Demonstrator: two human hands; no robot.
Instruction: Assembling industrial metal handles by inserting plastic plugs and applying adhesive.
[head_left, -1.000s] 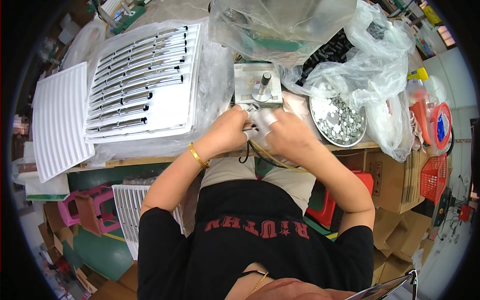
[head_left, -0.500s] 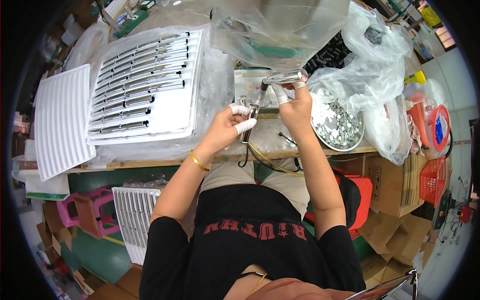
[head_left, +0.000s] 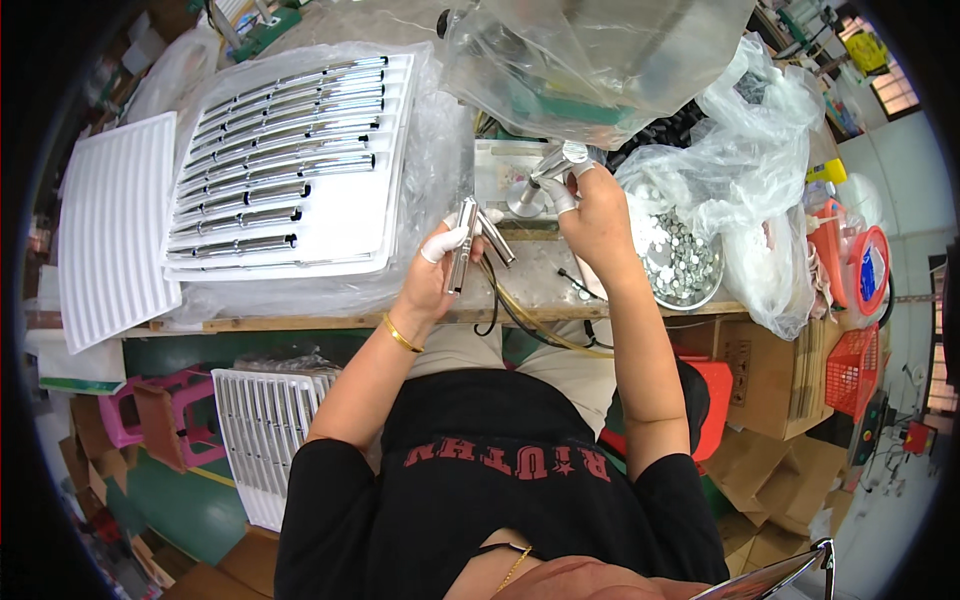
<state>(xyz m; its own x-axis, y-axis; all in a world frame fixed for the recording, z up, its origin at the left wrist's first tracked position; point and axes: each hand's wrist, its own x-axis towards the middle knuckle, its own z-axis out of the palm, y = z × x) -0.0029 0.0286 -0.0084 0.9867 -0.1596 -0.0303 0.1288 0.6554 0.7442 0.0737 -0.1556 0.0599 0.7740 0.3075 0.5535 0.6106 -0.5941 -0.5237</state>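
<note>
My left hand, with white finger covers, is closed around two short chrome tubes. One chrome tube stands nearly upright across the fingers; the other tube slants out beside it. Farther right, my right hand grips another chrome tube between covered fingertips, and its flat round end faces up. Just below that tube is a round metal piece on the bench. Whether they touch I cannot tell. My right palm and some fingers are hidden behind the back of the hand.
A white ribbed tray of chrome tubes lies on the left beside an empty ribbed tray. Right of my right hand is a metal bowl of small silver discs. Plastic sheeting hangs ahead. Cables cross the bench edge.
My left hand has shifted slightly left, and its tubes now fan apart. The tube in my right hand has tipped from nearly level to a steeper slant, its flat end turned upward.
</note>
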